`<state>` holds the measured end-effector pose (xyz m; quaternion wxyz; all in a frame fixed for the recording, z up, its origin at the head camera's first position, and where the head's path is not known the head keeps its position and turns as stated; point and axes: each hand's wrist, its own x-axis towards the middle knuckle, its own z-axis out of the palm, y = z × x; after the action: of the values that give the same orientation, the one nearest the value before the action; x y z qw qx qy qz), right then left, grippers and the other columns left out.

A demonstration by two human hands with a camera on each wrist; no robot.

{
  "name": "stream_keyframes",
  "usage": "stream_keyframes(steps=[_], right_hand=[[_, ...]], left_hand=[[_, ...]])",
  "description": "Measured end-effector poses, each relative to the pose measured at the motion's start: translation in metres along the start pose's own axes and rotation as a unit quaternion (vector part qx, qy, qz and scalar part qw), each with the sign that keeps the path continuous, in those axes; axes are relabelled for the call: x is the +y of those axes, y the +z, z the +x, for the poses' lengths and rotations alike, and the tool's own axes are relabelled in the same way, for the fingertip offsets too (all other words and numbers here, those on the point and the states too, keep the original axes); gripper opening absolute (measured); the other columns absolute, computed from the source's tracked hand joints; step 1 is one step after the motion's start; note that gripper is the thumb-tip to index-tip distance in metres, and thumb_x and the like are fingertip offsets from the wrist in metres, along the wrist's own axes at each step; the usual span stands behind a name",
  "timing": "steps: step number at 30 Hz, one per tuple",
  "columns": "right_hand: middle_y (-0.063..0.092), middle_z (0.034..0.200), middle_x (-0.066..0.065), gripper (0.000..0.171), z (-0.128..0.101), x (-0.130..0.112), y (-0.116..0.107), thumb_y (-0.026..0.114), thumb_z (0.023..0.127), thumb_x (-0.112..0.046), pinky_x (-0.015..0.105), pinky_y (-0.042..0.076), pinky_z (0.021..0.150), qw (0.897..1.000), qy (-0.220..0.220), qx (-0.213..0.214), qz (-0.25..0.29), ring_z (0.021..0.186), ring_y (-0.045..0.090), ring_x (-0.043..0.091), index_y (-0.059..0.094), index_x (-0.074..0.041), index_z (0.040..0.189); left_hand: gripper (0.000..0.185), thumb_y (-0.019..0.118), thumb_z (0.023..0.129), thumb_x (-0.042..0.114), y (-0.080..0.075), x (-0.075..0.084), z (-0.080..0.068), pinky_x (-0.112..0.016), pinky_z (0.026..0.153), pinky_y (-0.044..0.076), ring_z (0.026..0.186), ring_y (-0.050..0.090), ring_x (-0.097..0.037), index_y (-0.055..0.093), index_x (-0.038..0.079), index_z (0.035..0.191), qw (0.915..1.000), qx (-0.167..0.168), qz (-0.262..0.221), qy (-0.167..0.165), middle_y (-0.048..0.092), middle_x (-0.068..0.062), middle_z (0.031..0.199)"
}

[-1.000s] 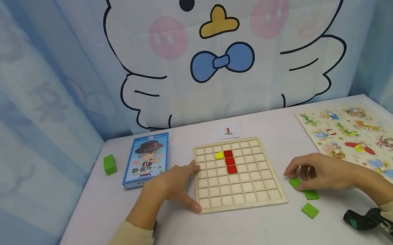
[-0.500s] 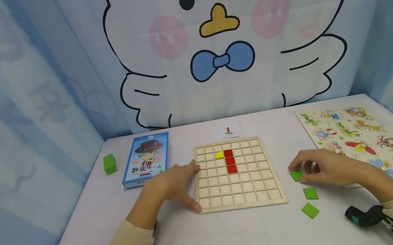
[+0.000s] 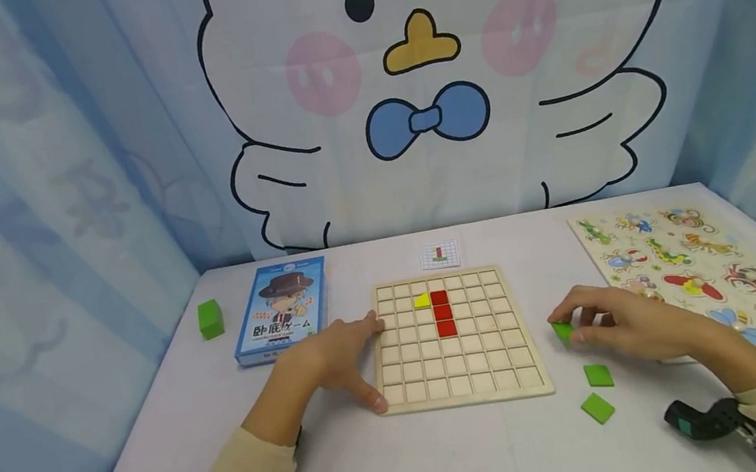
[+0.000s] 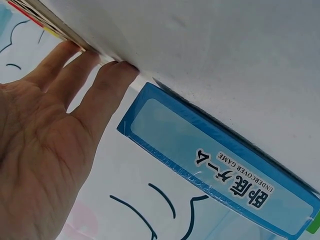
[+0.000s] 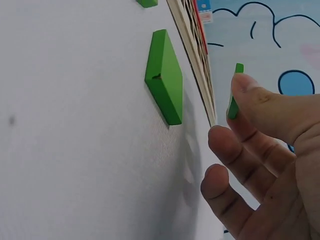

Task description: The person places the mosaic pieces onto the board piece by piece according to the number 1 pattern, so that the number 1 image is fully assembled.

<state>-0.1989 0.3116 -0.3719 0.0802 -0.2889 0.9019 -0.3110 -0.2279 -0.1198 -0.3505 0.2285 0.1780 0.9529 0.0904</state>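
My right hand (image 3: 626, 324) pinches a small green square tile (image 3: 562, 332) between thumb and fingers, to the right of the wooden grid board (image 3: 473, 398). In the right wrist view that held tile (image 5: 233, 105) is raised off the table. Below the hand, two more green tiles lie on the table, a nearer tile (image 3: 597, 408) and a farther tile (image 3: 598, 375). My left hand (image 3: 330, 362) touches the board's left edge, with the thumb at its lower left corner and the fingers spread. Set in the board are a yellow piece (image 3: 422, 301) and a column of red tiles (image 3: 443, 312).
A small pattern card (image 3: 439, 255) lies behind the board. To the left stand a blue game box (image 3: 281, 310) and a green block (image 3: 211, 319). A picture puzzle board (image 3: 708, 262) covers the right side of the white table. Patterned curtains enclose the table.
My right hand has picked one green tile off the table, apart from the other two, and moved slightly up with it. The left hand stays at the board's edge.
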Motion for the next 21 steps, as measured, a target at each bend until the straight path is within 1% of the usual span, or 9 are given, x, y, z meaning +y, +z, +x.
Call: stream_keyframes(steps=[6,9,12,15,19,21], right_hand=[[0.067,0.115,-0.009,0.027,0.011,-0.002,-0.003,0.068,0.101,-0.024,0.025,0.053,0.069,0.999,-0.035,0.008,0.016,0.089,0.061,0.010,0.066,-0.020,0.127],[0.068,0.117,-0.003,0.027,0.015,-0.005,-0.006,0.068,0.101,-0.021,0.026,0.054,0.070,0.999,-0.034,0.010,0.035,0.089,0.062,0.011,0.066,-0.016,0.128],[0.068,0.120,0.006,0.027,0.019,-0.008,-0.008,0.068,0.101,-0.018,0.028,0.054,0.070,0.997,-0.032,0.012,0.062,0.090,0.064,0.014,0.066,-0.012,0.127],[0.067,0.119,0.012,0.026,0.022,-0.011,-0.008,0.066,0.101,-0.015,0.029,0.055,0.068,0.996,-0.036,0.015,0.083,0.090,0.064,0.016,0.065,-0.012,0.127],[0.066,0.116,0.012,0.026,0.028,-0.016,-0.005,0.065,0.102,-0.012,0.032,0.055,0.066,0.994,-0.048,0.025,0.096,0.091,0.064,0.017,0.065,-0.011,0.128],[0.066,0.116,0.013,0.027,0.031,-0.019,-0.004,0.064,0.102,-0.012,0.033,0.054,0.066,0.993,-0.051,0.028,0.102,0.091,0.064,0.017,0.064,-0.009,0.129]], left_hand=[[0.122,0.096,0.058,0.058,0.001,-0.001,0.001,-0.058,0.121,0.031,0.155,0.026,-0.036,0.035,0.030,0.161,1.0000,0.001,0.001,0.002,0.026,0.003,0.170],[0.122,0.095,0.058,0.059,0.002,-0.002,0.002,-0.059,0.121,0.030,0.155,0.025,-0.036,0.035,0.031,0.161,1.0000,0.001,0.000,0.001,0.024,0.005,0.171],[0.122,0.095,0.059,0.059,0.002,-0.002,0.002,-0.058,0.121,0.030,0.155,0.024,-0.037,0.035,0.031,0.161,1.0000,0.001,0.000,0.002,0.024,0.005,0.171],[0.121,0.096,0.059,0.058,0.001,-0.002,0.002,-0.059,0.121,0.029,0.155,0.024,-0.037,0.036,0.030,0.161,1.0000,0.001,-0.003,0.003,0.024,0.004,0.171],[0.121,0.096,0.058,0.057,0.001,-0.002,0.001,-0.059,0.121,0.029,0.155,0.024,-0.038,0.036,0.030,0.160,1.0000,0.000,-0.004,0.001,0.025,0.003,0.170],[0.121,0.096,0.059,0.058,0.001,-0.002,0.001,-0.059,0.121,0.029,0.155,0.024,-0.037,0.036,0.030,0.160,1.0000,0.001,-0.002,0.001,0.025,0.003,0.170]])
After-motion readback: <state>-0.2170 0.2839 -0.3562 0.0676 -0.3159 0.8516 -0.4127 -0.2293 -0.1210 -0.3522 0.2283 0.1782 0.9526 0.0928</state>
